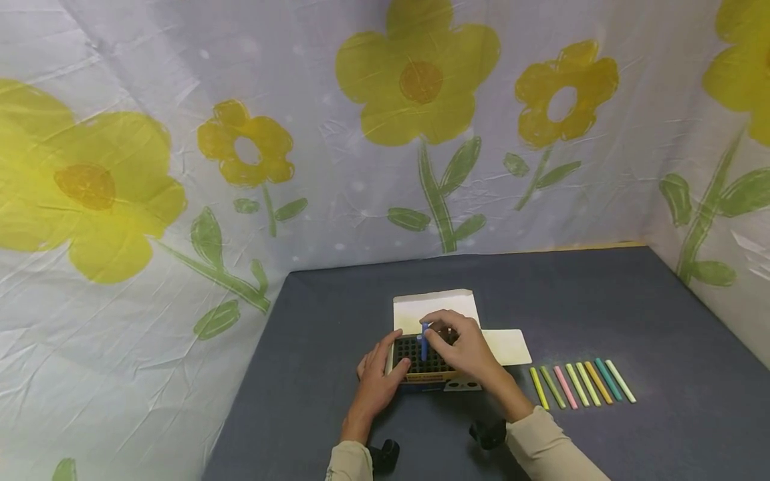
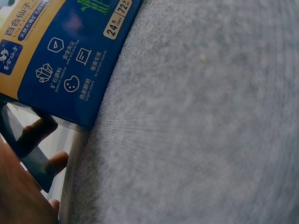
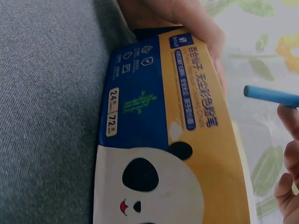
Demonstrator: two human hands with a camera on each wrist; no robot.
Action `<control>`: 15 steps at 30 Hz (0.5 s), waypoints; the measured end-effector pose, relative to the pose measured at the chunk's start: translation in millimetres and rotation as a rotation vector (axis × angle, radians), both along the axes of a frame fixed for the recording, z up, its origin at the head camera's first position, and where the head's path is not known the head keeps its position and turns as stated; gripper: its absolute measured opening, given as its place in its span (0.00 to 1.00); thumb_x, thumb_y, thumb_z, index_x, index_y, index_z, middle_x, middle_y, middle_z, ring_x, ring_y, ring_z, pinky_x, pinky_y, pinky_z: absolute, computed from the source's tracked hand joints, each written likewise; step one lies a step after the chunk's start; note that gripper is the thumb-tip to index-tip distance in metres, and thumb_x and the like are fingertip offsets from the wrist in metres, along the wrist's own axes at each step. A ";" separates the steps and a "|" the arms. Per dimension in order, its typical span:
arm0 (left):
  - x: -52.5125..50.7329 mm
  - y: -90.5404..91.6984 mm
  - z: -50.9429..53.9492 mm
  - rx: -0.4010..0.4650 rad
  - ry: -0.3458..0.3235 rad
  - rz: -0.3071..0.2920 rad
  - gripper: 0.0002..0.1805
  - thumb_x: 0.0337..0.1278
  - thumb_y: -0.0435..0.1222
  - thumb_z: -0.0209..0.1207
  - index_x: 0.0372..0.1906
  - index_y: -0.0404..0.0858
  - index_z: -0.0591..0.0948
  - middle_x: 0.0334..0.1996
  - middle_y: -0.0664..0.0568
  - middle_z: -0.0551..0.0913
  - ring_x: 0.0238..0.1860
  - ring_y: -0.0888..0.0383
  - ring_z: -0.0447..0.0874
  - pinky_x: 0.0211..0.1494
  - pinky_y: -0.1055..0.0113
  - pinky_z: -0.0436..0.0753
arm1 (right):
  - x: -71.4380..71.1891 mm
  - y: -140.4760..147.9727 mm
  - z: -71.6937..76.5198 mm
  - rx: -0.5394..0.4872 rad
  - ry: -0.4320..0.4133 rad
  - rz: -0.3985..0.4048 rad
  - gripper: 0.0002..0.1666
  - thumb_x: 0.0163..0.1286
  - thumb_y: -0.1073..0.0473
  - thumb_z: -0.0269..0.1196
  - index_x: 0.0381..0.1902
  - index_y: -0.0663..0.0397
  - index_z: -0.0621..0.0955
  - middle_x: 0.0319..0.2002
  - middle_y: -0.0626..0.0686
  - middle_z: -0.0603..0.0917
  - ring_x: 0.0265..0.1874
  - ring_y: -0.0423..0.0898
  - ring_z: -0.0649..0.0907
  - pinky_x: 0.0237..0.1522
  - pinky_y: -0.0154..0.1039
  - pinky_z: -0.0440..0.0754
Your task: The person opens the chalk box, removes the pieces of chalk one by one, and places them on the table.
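Observation:
A chalk box (image 1: 434, 378), blue and yellow with a panda print, lies with its lid raised. Inside it, a dark tray (image 1: 408, 349) is full of round holes. My right hand (image 1: 464, 341) pinches a blue chalk stick (image 1: 424, 344) upright over the tray; in the right wrist view the stick (image 3: 271, 95) points away from the fingertips. Whether its lower end sits in a hole, I cannot tell. At the box's left end, my left hand (image 1: 377, 381) holds the box, thumb by the front corner. A side flap partly hides its fingers (image 2: 58, 162) in the left wrist view.
Several chalk sticks (image 1: 581, 385) in yellow, green, pink, orange, teal and pale tones lie in a row right of the box. The white lid (image 1: 433, 304) stands behind the tray, and a white flap (image 1: 507, 347) extends rightward. Flower-printed cloth (image 1: 337, 200) surrounds the grey table (image 1: 289, 374).

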State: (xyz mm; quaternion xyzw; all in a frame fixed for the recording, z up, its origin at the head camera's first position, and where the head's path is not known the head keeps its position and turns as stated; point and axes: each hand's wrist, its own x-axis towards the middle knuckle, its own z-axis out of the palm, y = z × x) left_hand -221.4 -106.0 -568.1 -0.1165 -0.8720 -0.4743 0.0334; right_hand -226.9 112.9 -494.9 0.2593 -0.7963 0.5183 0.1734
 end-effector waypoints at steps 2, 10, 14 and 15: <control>-0.1 -0.1 0.5 0.006 -0.001 -0.005 0.31 0.70 0.52 0.58 0.75 0.65 0.65 0.74 0.54 0.70 0.76 0.41 0.62 0.73 0.33 0.42 | 0.0 4.1 0.1 -0.027 -0.029 0.007 0.12 0.71 0.64 0.65 0.51 0.52 0.85 0.31 0.50 0.88 0.23 0.37 0.76 0.31 0.36 0.77; 0.9 0.8 1.8 0.016 -0.008 -0.003 0.31 0.70 0.51 0.58 0.75 0.66 0.65 0.75 0.53 0.69 0.76 0.41 0.61 0.74 0.34 0.41 | 2.5 24.2 0.0 -0.059 -0.119 -0.011 0.12 0.73 0.61 0.64 0.52 0.50 0.85 0.31 0.52 0.89 0.24 0.38 0.78 0.33 0.37 0.79; 2.3 0.7 2.3 0.022 -0.012 0.000 0.31 0.70 0.52 0.58 0.75 0.65 0.66 0.75 0.53 0.68 0.77 0.41 0.60 0.74 0.34 0.41 | 3.7 35.9 -1.5 -0.058 -0.122 -0.019 0.12 0.73 0.63 0.64 0.53 0.53 0.85 0.31 0.52 0.89 0.24 0.39 0.77 0.33 0.37 0.78; 2.7 0.6 2.2 0.021 -0.014 0.002 0.31 0.70 0.52 0.58 0.75 0.66 0.66 0.76 0.53 0.68 0.77 0.41 0.60 0.74 0.35 0.41 | 4.1 39.0 -2.1 -0.054 -0.122 -0.024 0.12 0.73 0.63 0.64 0.53 0.54 0.85 0.31 0.51 0.88 0.24 0.39 0.77 0.32 0.37 0.77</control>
